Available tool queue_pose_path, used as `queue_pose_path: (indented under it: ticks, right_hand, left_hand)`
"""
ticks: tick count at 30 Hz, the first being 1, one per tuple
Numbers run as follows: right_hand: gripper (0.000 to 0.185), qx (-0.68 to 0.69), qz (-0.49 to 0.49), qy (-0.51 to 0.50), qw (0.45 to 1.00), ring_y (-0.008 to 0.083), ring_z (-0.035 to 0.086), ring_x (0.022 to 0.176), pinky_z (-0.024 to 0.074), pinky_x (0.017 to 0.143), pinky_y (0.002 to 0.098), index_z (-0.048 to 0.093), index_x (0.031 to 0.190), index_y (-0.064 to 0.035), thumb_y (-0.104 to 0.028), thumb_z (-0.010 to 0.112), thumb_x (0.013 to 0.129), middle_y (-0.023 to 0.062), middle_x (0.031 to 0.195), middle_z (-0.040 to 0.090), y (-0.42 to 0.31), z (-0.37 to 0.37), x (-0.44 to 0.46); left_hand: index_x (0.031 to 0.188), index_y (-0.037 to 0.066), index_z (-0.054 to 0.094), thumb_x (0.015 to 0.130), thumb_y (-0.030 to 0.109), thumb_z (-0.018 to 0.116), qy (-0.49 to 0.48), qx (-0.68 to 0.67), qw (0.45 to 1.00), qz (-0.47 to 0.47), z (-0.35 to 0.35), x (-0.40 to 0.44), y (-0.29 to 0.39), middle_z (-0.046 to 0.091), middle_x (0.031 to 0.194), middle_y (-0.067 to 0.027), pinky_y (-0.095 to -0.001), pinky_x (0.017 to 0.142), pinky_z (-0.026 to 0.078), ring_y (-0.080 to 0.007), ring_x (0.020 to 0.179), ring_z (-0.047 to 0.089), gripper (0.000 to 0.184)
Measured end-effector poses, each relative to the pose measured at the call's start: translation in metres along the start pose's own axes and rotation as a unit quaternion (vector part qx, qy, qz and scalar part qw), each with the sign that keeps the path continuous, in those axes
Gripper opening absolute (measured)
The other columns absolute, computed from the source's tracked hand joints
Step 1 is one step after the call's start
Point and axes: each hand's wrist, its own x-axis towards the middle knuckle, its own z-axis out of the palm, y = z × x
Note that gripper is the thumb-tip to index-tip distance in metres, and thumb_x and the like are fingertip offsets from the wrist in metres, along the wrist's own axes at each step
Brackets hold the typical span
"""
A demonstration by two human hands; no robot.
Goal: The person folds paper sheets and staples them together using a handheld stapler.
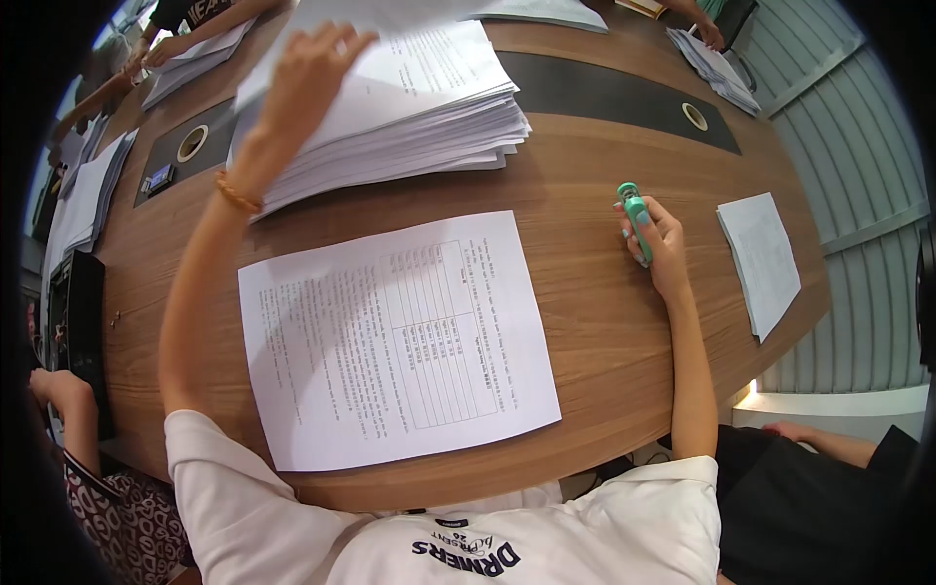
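Observation:
My left hand (314, 78) is raised over a thick stack of printed paper (409, 132) at the back left. Its fingers are bent against a blurred, shaded sheet of paper (395, 14) lifted above the stack, though the fingertips are partly hidden. In my right hand (663, 244) is a small green stapler (634, 207), gripped just above the tabletop with its head pointing away from me. Between my arms lies a printed document (395, 341) with a table on it, flat and close to the front edge.
A thinner paper pile (759, 258) lies at the right edge of the wooden table (585, 322). Tape rolls (193, 143) rest on the dark inset strip, and a black box (76, 322) stands at left. Other people's hands (171, 49) work around the far side.

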Motion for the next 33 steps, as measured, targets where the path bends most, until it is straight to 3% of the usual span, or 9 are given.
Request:
queue_pose_path:
  ticks: [5, 11, 16, 19, 21, 27, 29, 31, 33]
  right_hand:
    - [0.031, -0.021, 0.008, 0.006, 1.0, 0.0005, 0.039, 0.051, 0.0275, 0.045, 0.0175, 0.061, 0.093, -0.0061, -0.037, 0.063, 0.087, -0.0044, 0.068, 0.051, -0.002, 0.001, 0.0]
    - [0.031, -0.115, -0.01, 0.015, 0.993, 0.0051, 0.05, 0.059, 0.0383, 0.053, 0.0215, 0.062, 0.099, -0.0045, -0.03, 0.069, 0.083, -0.0028, 0.068, 0.054, -0.002, 0.01, -0.001]
    - [0.045, -0.419, -0.227, 0.072, 0.876, 0.0199, 0.058, 0.074, 0.0477, 0.065, 0.0328, 0.062, 0.107, -0.0042, -0.028, 0.077, 0.072, 0.0059, 0.091, 0.062, -0.015, 0.035, -0.007]
    - [0.05, -0.502, -0.259, 0.062, 0.823, 0.0241, 0.056, 0.088, 0.0465, 0.075, 0.0361, 0.062, 0.108, -0.0046, -0.028, 0.079, 0.068, 0.0065, 0.098, 0.06, -0.006, 0.038, -0.005]
    - [0.05, -0.487, -0.25, 0.056, 0.835, 0.0245, 0.054, 0.092, 0.0451, 0.078, 0.0363, 0.062, 0.109, -0.0046, -0.029, 0.079, 0.069, 0.0077, 0.098, 0.059, -0.002, 0.039, -0.003]
    - [0.051, -0.5, -0.264, 0.079, 0.821, 0.026, 0.05, 0.098, 0.0437, 0.08, 0.0354, 0.06, 0.115, -0.0034, -0.027, 0.076, 0.073, 0.0117, 0.107, 0.054, -0.021, 0.054, -0.012]
    - [0.051, -0.505, -0.277, 0.097, 0.811, 0.0261, 0.049, 0.1, 0.0436, 0.08, 0.0346, 0.059, 0.116, -0.0023, -0.027, 0.075, 0.074, 0.0126, 0.11, 0.052, -0.027, 0.068, -0.019]
    - [0.055, -0.383, -0.202, -0.016, 0.901, 0.0256, 0.047, 0.099, 0.0434, 0.079, 0.0328, 0.057, 0.12, 0.0002, -0.028, 0.074, 0.075, 0.0125, 0.11, 0.049, -0.026, 0.087, -0.027]
    - [0.056, -0.362, -0.192, -0.033, 0.912, 0.0251, 0.046, 0.096, 0.0432, 0.078, 0.032, 0.056, 0.12, 0.001, -0.027, 0.074, 0.076, 0.0126, 0.109, 0.048, -0.02, 0.105, -0.025]
  left_hand:
    - [0.109, 0.011, 0.06, 0.083, 0.002, 0.056, -0.059, -0.15, 0.986, -0.034, 0.023, -0.03, 0.025, 0.063, 0.104, -0.004, -0.0368, 0.093, 0.047, -0.0219, 0.095, 0.064, 0.028]
    - [0.109, 0.012, 0.063, 0.084, 0.003, 0.056, -0.048, -0.21, 0.976, -0.016, 0.022, -0.038, 0.03, 0.064, 0.108, -0.0038, -0.0374, 0.085, 0.052, -0.0229, 0.089, 0.065, 0.028]
    - [0.109, 0.011, 0.063, 0.084, 0.008, 0.062, -0.106, -0.218, 0.968, -0.059, 0.007, -0.034, 0.042, 0.063, 0.112, -0.0036, -0.0356, 0.085, 0.05, -0.0223, 0.096, 0.063, 0.026]
    - [0.111, 0.008, 0.063, 0.082, 0.014, 0.067, 0.036, -0.139, 0.989, -0.03, -0.016, -0.032, 0.063, 0.062, 0.113, -0.0055, -0.0343, 0.09, 0.046, -0.0223, 0.104, 0.058, 0.029]
    - [0.113, 0.005, 0.063, 0.079, 0.019, 0.071, -0.106, -0.399, 0.904, -0.114, -0.045, -0.04, 0.094, 0.061, 0.11, -0.0097, -0.0342, 0.093, 0.043, -0.0235, 0.108, 0.054, 0.037]
    - [0.115, 0.004, 0.063, 0.078, 0.018, 0.073, -0.241, -0.552, 0.782, -0.16, -0.06, -0.061, 0.137, 0.057, 0.111, -0.0098, -0.0338, 0.091, 0.044, -0.0228, 0.104, 0.051, 0.041]
    - [0.115, 0.004, 0.064, 0.077, 0.017, 0.073, -0.237, -0.554, 0.781, -0.164, -0.058, -0.063, 0.139, 0.057, 0.111, -0.0098, -0.0338, 0.091, 0.044, -0.0227, 0.105, 0.05, 0.041]
    - [0.115, 0.004, 0.064, 0.077, 0.017, 0.073, -0.237, -0.555, 0.779, -0.167, -0.057, -0.066, 0.14, 0.057, 0.111, -0.0099, -0.0338, 0.091, 0.043, -0.0226, 0.105, 0.05, 0.042]
    - [0.117, 0.004, 0.063, 0.076, 0.016, 0.073, -0.227, -0.562, 0.777, -0.171, -0.056, -0.066, 0.139, 0.057, 0.111, -0.0102, -0.0337, 0.09, 0.043, -0.0227, 0.105, 0.05, 0.044]
